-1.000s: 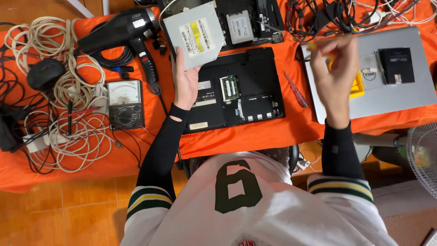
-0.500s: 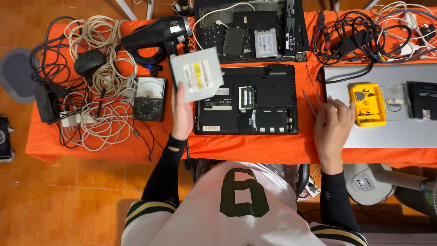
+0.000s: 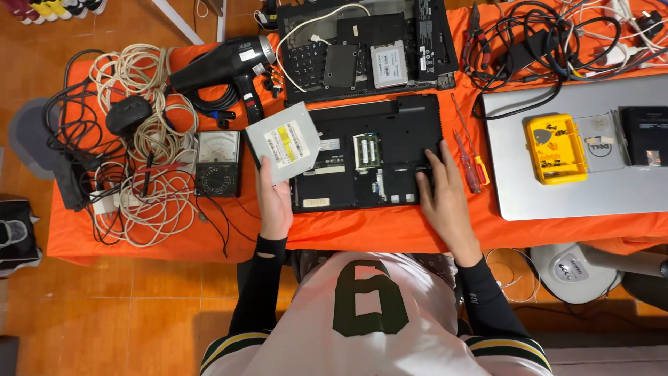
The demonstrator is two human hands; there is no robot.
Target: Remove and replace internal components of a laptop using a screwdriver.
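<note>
Head view: the silver optical drive [image 3: 284, 143], a flat square slab with a yellow-and-white label, sits tilted in the left hand [image 3: 273, 198], whose fingers are clasped around its near corner, holding it just above the left edge of the opened black laptop base [image 3: 369, 153]. The drive's near-left to far-right diagonal points toward the laptop, so the left hand is plainly the nearer one. The right hand [image 3: 444, 198] rests flat, fingers spread and gripping nothing, on the laptop's near right corner. Two screwdrivers [image 3: 467, 154] lie just right of it; an analog multimeter [image 3: 217, 163] sits left of the drive on the orange cloth [image 3: 362, 230].
</note>
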